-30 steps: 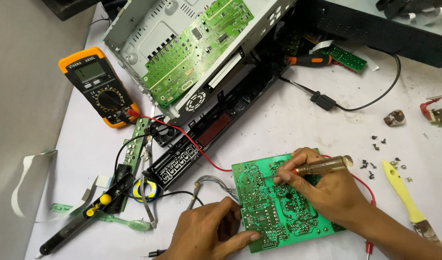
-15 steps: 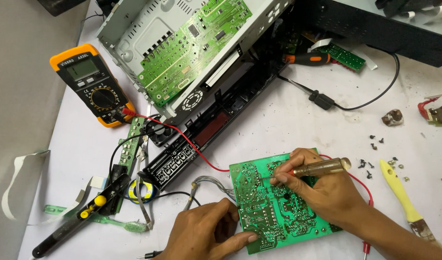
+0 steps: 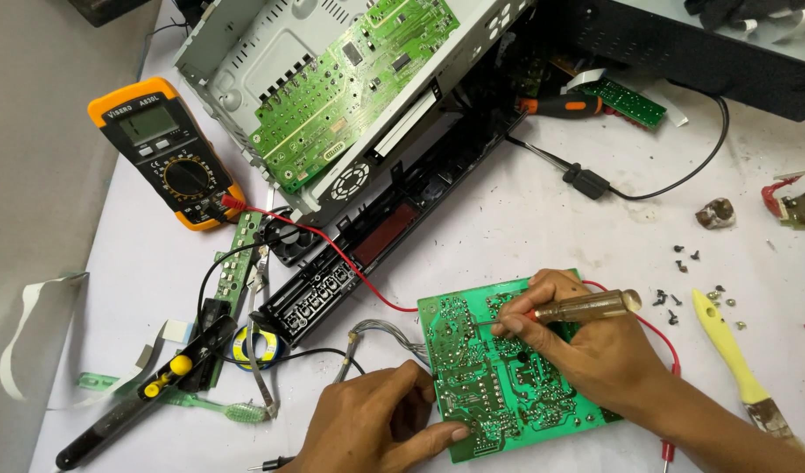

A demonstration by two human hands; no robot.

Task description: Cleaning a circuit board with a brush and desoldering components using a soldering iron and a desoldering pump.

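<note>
Landmark: green circuit board, lying flat on the white table, solder side up.
Right hand: closed around a screwdriver with a clear amber handle, metal tip touching the top of the board.
Left hand: resting palm down at the board's lower left edge, thumb pressed on the edge, fingers curled, holding nothing else.
Grey wire bundle: running out from the board's left edge.
Open container: grey metal chassis far above and left of the board, tilted, holding a second green board inside.
Black front panel: above-left of the board, leaning against the chassis.
Multimeter: orange and black, far left of the board and above it, grey display at top, round dial below; red lead running from it toward the board.
Solder roll: left of the board, with a yellow label ring.
Green toothbrush: far left of the board, near the table's lower edge.
Yellow-handled brush: right of the board.
Loose screws: above-right of the board.
</note>
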